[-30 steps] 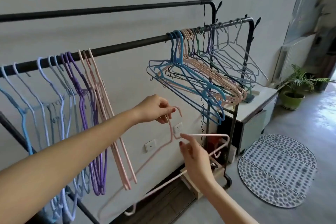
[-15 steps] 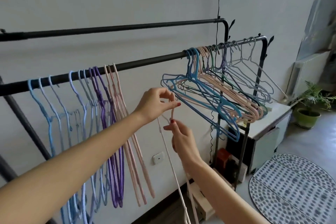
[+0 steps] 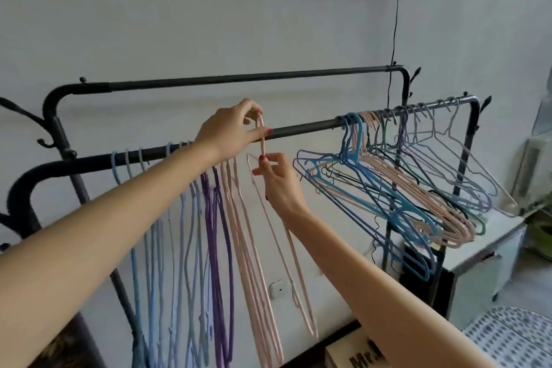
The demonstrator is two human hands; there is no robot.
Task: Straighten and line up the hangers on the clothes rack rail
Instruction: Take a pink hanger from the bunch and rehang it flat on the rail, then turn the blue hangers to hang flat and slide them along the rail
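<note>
Fingers of my left hand (image 3: 230, 131) pinch the hook of a pink hanger (image 3: 280, 236) right at the front rail (image 3: 301, 130), the hook's curve rising just above the bar. My right hand (image 3: 277, 185) sits just below, thumb and forefinger curled round the hanger's neck, and the body hangs down edge-on toward the floor. Whether the hook is over the rail or only in front of it I cannot tell.

Left of my hands, a tidy row (image 3: 209, 248) hangs straight from the rail: pale blue, lilac, purple, then pink, side by side. Right of them, well apart across a bare stretch of bar, a bunch (image 3: 397, 200) of blue, pink, green and grey hangers is crowded together and splays out at an angle, tangled. A back rail (image 3: 239, 79) runs higher behind. A white cabinet (image 3: 490, 251) stands under the rack's right end.
</note>
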